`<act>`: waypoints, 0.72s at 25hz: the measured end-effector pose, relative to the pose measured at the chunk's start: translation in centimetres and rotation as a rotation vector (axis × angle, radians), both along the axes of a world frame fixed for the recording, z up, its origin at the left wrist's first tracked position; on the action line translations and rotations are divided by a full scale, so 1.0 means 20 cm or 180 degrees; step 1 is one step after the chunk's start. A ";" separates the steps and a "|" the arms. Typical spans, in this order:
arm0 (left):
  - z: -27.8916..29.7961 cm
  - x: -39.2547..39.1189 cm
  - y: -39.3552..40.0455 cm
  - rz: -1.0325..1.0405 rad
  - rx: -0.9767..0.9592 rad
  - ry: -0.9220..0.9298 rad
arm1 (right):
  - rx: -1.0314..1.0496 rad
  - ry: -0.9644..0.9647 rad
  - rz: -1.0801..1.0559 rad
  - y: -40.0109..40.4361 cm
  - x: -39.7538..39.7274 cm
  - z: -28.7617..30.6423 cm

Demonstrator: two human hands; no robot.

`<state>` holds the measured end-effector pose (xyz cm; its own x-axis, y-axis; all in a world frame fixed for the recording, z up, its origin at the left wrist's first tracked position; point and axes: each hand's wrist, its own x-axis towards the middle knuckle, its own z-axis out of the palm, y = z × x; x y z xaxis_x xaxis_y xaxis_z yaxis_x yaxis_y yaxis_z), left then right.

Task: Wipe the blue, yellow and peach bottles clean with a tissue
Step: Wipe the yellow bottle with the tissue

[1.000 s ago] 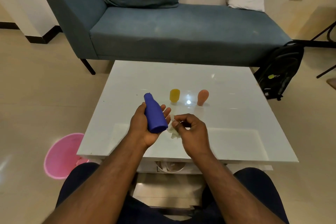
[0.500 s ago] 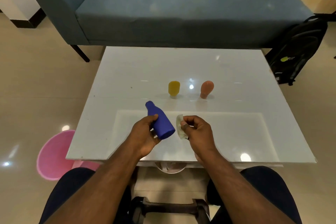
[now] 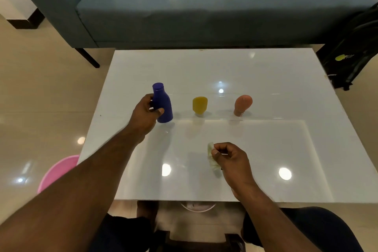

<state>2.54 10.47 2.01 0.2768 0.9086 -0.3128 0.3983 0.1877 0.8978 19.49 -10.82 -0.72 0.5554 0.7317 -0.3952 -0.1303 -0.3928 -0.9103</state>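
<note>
- Three bottles stand in a row on the white table (image 3: pixel 266 80), all upright: the blue bottle (image 3: pixel 162 106) at the left end, the yellow bottle (image 3: pixel 200 104) in the middle, the peach bottle (image 3: pixel 242 104) at the right, each well apart from its neighbour
- Left hand (image 3: pixel 146 115) is wrapped round the blue bottle, thumb across its front and fingers behind it; the bottle's base looks to be on the tabletop or just at it (I cannot tell whether the weight is fully down)
- Right hand (image 3: pixel 231 159) hangs over the near half of the table, well apart from all three bottles, pinching a crumpled tissue (image 3: pixel 211 156) between thumb and curled fingers; the tissue touches no bottle
- Judged from this layout, the blue bottle is at its place in the row with the tissue away from it, which reads as the end of its turn rather than the start, though no frame here shows whether its surface is actually clean
- Yellow and peach bottles stand untouched, with no hand near them, so I take both as yet to be wiped (two of three left, by that reading)
- Likely next need: the left hand lets go of the blue bottle and takes the yellow one, bringing it to the tissue
- Around the table: a blue-grey sofa (image 3: pixel 204 6) beyond it, a dark backpack (image 3: pixel 353 53) on the floor at the right, a pink basin (image 3: pixel 57 172) on the floor at the left
</note>
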 end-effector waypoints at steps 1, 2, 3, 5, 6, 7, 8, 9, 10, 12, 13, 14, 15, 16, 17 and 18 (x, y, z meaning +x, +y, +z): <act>-0.01 0.01 0.02 -0.0039 0.0049 0.0069 | -0.0024 -0.0006 -0.0002 0.00 0.01 -0.01; -0.02 0.01 0.04 -0.0074 0.0071 0.0124 | -0.0052 -0.0009 -0.0009 0.01 0.01 -0.02; -0.03 0.01 0.06 -0.0112 0.0072 0.0145 | -0.0076 -0.0009 -0.0014 0.01 0.01 -0.03; -0.06 0.02 0.08 -0.0197 0.0068 0.0158 | -0.0111 -0.0007 -0.0017 0.01 0.02 -0.05; -0.06 0.02 0.10 -0.0241 0.0076 0.0154 | -0.0120 0.0010 -0.0011 0.01 0.02 -0.05; -0.07 0.02 0.11 -0.0273 0.0097 0.0142 | -0.0125 0.0030 0.0000 0.01 0.02 -0.06; -0.07 0.03 0.12 -0.0302 0.0122 0.0137 | -0.0131 0.0038 0.0008 0.01 0.02 -0.06; -0.07 0.04 0.12 -0.0343 0.0139 0.0147 | -0.0134 0.0035 0.0017 0.01 0.02 -0.07; -0.07 0.04 0.13 -0.0389 0.0149 0.0171 | -0.0142 0.0031 0.0014 0.01 0.03 -0.07; -0.08 0.05 0.13 -0.0432 0.0142 0.0197 | -0.0151 0.0013 0.0018 0.02 0.03 -0.07; -0.08 0.05 0.13 -0.0430 0.0137 0.0207 | -0.0159 0.0004 0.0029 0.01 0.03 -0.07; -0.08 0.05 0.13 -0.0428 0.0138 0.0221 | -0.0162 0.0003 0.0037 0.01 0.03 -0.07; -0.08 0.05 0.13 -0.0427 0.0138 0.0232 | -0.0158 0.0004 0.0040 0.01 0.03 -0.08; -0.09 0.05 0.13 -0.0430 0.0128 0.0236 | -0.0155 -0.0001 0.0034 0.01 0.03 -0.08; -0.09 0.05 0.14 -0.0439 0.0121 0.0246 | -0.0152 -0.0013 0.0034 0.01 0.03 -0.08; -0.09 0.05 0.14 -0.0454 0.0120 0.0259 | -0.0148 -0.0024 0.0036 0.01 0.03 -0.08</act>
<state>3.48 13.27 0.14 0.3789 0.8734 -0.3060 0.4902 0.0910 0.8668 20.07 -10.69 -2.33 0.5504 0.7188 -0.4249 -0.1189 -0.4362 -0.8920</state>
